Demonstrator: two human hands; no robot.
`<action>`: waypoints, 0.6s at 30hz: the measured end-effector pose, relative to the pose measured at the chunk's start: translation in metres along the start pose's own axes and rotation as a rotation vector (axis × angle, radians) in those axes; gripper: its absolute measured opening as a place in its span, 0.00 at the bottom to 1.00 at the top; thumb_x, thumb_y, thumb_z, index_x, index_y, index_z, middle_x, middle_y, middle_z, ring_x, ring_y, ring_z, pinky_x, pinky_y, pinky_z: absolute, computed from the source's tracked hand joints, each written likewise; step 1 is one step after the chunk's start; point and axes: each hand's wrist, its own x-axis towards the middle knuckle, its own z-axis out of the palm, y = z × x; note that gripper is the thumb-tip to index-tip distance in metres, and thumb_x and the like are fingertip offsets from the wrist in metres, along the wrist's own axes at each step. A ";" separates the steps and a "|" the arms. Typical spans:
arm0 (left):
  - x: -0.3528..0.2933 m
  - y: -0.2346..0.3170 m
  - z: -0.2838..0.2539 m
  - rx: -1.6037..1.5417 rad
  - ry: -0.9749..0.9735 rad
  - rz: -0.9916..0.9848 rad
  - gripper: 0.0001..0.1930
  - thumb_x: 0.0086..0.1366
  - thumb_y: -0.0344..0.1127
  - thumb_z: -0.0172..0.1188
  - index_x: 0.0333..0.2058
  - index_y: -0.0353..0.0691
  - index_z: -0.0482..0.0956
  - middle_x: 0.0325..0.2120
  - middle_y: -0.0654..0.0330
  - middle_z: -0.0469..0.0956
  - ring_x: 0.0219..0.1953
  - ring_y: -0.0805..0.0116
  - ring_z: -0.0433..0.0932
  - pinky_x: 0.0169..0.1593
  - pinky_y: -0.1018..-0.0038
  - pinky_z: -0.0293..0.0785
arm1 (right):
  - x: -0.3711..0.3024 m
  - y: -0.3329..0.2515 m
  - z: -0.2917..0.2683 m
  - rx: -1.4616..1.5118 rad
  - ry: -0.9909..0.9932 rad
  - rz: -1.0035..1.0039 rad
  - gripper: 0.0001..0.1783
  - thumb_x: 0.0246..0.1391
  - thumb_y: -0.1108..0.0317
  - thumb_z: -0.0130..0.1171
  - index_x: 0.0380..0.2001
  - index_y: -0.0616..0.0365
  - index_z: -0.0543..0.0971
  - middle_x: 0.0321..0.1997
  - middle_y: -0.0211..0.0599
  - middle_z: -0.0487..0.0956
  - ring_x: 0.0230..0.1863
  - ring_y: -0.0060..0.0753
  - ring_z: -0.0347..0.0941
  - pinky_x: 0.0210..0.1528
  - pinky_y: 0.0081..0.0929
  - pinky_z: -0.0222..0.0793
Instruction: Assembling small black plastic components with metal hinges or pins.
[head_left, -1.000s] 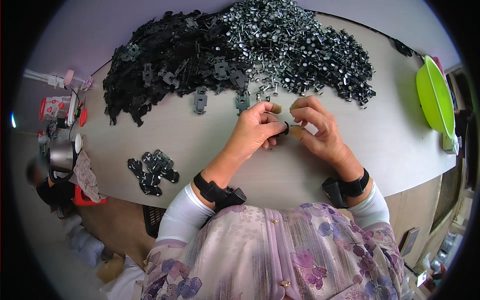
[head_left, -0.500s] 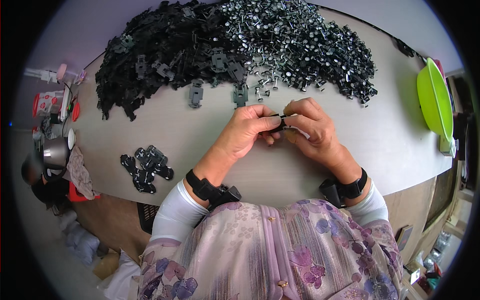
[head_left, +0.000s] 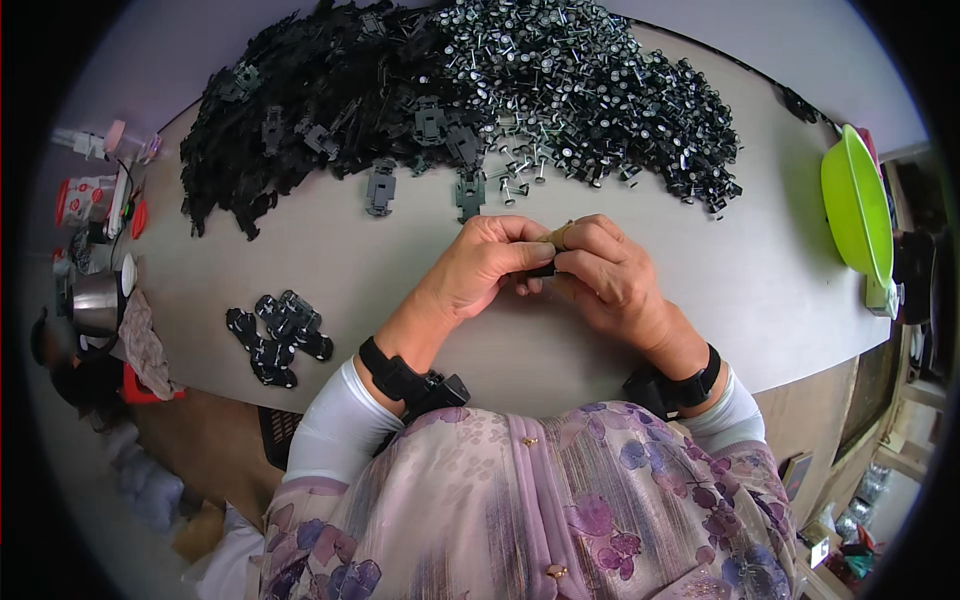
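Observation:
My left hand point(head_left: 485, 262) pinches a small black plastic part point(head_left: 543, 268) between thumb and fingers, above the table in front of me. Meeting it from the other side, my right hand point(head_left: 610, 272) has its fingertips closed on the same part, which they mostly hide. Beyond my hands lies a large heap of flat black plastic chassis plates point(head_left: 300, 120). It runs into a heap of wheel-headed metal axles point(head_left: 640, 110) on the right. Two loose plates, a left one point(head_left: 380, 188) and a right one point(head_left: 470, 195), lie just in front. Several chassis with wheels point(head_left: 290, 318) sit left of my left forearm.
A lime-green basin point(head_left: 857, 205) stands tilted at the table's right edge, by a small box point(head_left: 880, 298). Along the left edge are a metal pot point(head_left: 97, 302), a crumpled cloth point(head_left: 146, 345) and a red-and-white package point(head_left: 82, 202). A black crate point(head_left: 278, 436) sits below the table edge.
My right hand's fingers have closed in toward my left fingertips and now cover more of the black part. The whole view has shifted slightly.

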 end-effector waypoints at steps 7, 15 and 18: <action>0.005 -0.002 0.000 -0.063 0.061 0.025 0.09 0.64 0.33 0.60 0.39 0.34 0.77 0.30 0.60 0.79 0.27 0.71 0.80 0.30 0.76 0.76 | 0.009 0.045 -0.023 -0.043 0.132 0.246 0.15 0.40 0.83 0.59 0.36 0.63 0.75 0.41 0.41 0.76 0.42 0.47 0.75 0.43 0.34 0.73; 0.003 -0.002 0.003 -0.012 0.074 0.014 0.09 0.65 0.33 0.59 0.40 0.33 0.76 0.30 0.61 0.78 0.26 0.72 0.80 0.28 0.77 0.76 | -0.009 0.050 -0.023 -0.277 0.011 0.236 0.10 0.40 0.84 0.56 0.29 0.62 0.75 0.31 0.39 0.71 0.34 0.46 0.72 0.35 0.36 0.70; 0.003 0.000 0.004 -0.018 0.098 0.012 0.09 0.65 0.34 0.59 0.39 0.33 0.77 0.30 0.61 0.78 0.25 0.72 0.80 0.27 0.78 0.76 | -0.013 0.028 -0.023 -0.336 -0.017 0.257 0.08 0.41 0.84 0.56 0.28 0.64 0.76 0.34 0.41 0.76 0.34 0.48 0.75 0.34 0.35 0.73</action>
